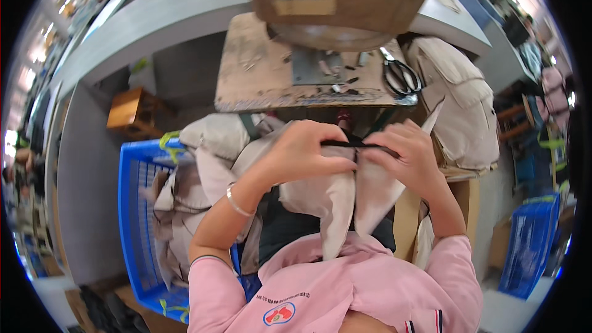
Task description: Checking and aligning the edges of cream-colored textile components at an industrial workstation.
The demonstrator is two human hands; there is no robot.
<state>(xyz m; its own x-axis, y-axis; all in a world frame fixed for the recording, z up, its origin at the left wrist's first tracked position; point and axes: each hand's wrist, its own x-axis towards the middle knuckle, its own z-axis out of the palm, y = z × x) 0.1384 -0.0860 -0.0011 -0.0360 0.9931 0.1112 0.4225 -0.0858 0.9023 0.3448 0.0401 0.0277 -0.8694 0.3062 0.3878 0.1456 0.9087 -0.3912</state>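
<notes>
My left hand point(313, 148) and my right hand point(407, 153) are raised above my lap, pinching a narrow black strip point(353, 144) stretched between them. Beige fabric point(324, 192) hangs below it in loose panels, over dark cloth on my lap. Whether the strip is a strap or an edging sewn to the fabric, I cannot tell. Both thumbs press against the fingers. Just beyond my hands, a worn wooden work board point(253, 80) carries black-handled scissors point(401, 77), a grey metal plate point(316, 68) and small dark and white scraps.
Overhanging the board is a brown machine-like body point(345, 0). Beside my left arm, a blue plastic basket point(131, 209) holds beige fabric pieces. A beige backpack point(459, 105) stands at the right. Farther off are a wooden stool point(132, 111) and another blue basket point(527, 246).
</notes>
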